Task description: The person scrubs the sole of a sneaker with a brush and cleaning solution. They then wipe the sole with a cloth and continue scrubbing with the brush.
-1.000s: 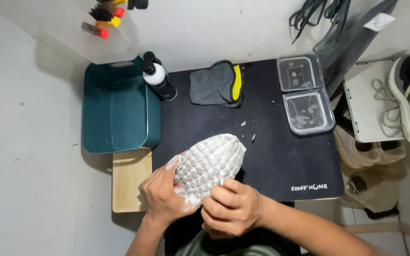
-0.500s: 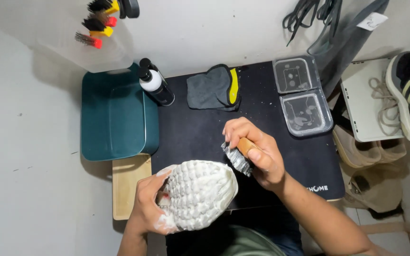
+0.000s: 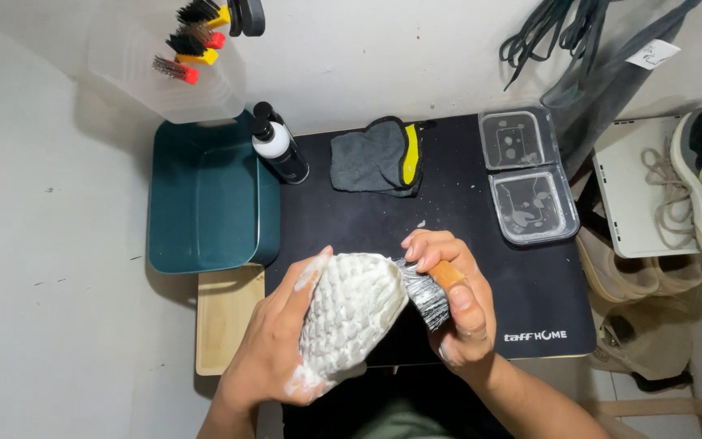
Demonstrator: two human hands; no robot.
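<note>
Shoe: a white, bumpy, foam-coated sole (image 3: 351, 317) was held above the near edge of the black rubber mat (image 3: 481, 268).
Left hand (image 3: 274, 349): wrapped around the sole.
Right hand (image 3: 457, 301): clenched on a wooden-handled brush (image 3: 428, 291), its dark bristles touching the sole.
Mat's far side: grey-yellow cloth mitt (image 3: 377, 154), black-and-white pump bottle (image 3: 278, 146), two clear plastic trays (image 3: 527, 175).
Left of mat: teal tub (image 3: 205, 203).

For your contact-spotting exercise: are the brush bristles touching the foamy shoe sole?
Touching. The head view shows the brush bristles pressed against the foam-covered shoe edge, no gap.

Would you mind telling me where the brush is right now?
In the head view the brush is in the right hand, low at centre, its bristles against the right edge of the foam-covered shoe held by the left hand.
</note>
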